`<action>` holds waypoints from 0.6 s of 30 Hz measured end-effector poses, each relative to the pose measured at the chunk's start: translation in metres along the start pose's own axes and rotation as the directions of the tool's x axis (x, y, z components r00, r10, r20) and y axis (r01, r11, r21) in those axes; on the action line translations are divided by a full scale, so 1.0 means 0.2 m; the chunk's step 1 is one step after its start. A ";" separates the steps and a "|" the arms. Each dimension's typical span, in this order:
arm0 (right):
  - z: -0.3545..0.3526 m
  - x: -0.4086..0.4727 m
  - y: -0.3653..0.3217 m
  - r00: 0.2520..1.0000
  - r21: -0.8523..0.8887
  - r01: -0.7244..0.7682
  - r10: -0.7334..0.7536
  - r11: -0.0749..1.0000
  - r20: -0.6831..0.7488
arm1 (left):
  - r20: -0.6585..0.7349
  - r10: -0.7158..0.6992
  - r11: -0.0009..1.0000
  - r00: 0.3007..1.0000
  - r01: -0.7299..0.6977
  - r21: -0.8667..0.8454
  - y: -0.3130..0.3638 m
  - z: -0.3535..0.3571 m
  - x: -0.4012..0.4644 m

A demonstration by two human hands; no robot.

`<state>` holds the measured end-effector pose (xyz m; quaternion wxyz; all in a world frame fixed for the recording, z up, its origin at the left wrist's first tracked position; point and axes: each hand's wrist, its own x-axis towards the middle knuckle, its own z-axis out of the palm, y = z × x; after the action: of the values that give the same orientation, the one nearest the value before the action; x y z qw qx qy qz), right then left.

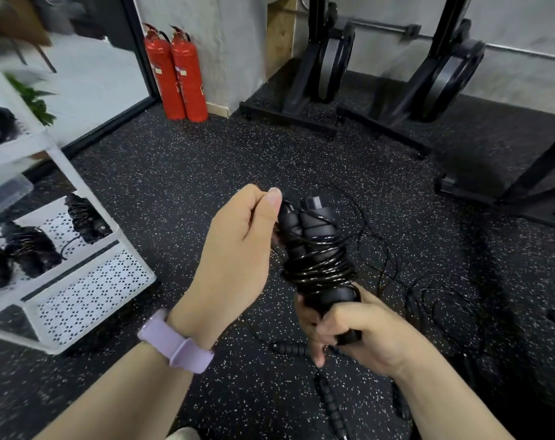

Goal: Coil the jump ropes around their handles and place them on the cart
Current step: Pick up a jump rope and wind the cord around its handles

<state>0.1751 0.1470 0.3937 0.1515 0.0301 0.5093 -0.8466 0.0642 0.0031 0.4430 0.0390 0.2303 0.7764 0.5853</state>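
Head view: white perforated-metal cart (91, 296) at left holds several coiled black jump ropes (31, 249) on its shelves; loose black rope and ribbed handles (330, 404) lie on the speckled black rubber floor (180, 173), two red fire extinguishers (177, 74) by the wall. Black jump rope bundle (317, 252), cord wound round paired handles, is held mid-air right of the cart, long axis near upright, tips pointing away. Right hand (355, 335) grips its lower end; left hand (241, 246), fingers curled, pinches the cord at its top.

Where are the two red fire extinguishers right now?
In the head view, the two red fire extinguishers stand upper left on the black speckled floor, against the grey wall, right of the black-framed glass door.
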 end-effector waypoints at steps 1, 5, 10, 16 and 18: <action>0.00 0.00 0.01 1.000 -0.013 -0.003 0.003 1.000 0.001 | -0.017 -0.015 1.000 1.000 0.015 0.009 0.00 0.00 0.00; 0.00 0.01 0.02 0.999 -0.077 -0.028 0.025 0.997 -0.040 | -0.001 -0.040 0.999 0.999 0.040 -0.034 0.00 -0.03 0.00; -0.03 -0.02 0.01 0.984 -0.332 -0.111 0.056 0.937 -0.171 | 0.121 -0.160 0.955 0.980 0.184 -0.232 -0.03 -0.05 0.04; -0.01 -0.05 -0.06 0.988 -0.477 -0.084 0.012 0.875 -0.152 | 0.257 -0.282 0.853 0.925 0.364 -0.375 -0.02 -0.06 0.05; -0.01 -0.06 -0.07 0.987 -0.511 -0.091 0.010 0.855 -0.158 | 0.313 -0.294 0.822 0.903 0.406 -0.400 -0.01 -0.06 0.06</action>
<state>0.1829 0.1577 0.4064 0.1377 0.0652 0.7266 -0.6699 0.0492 -0.0043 0.4473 0.2920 0.1354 0.6357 0.7017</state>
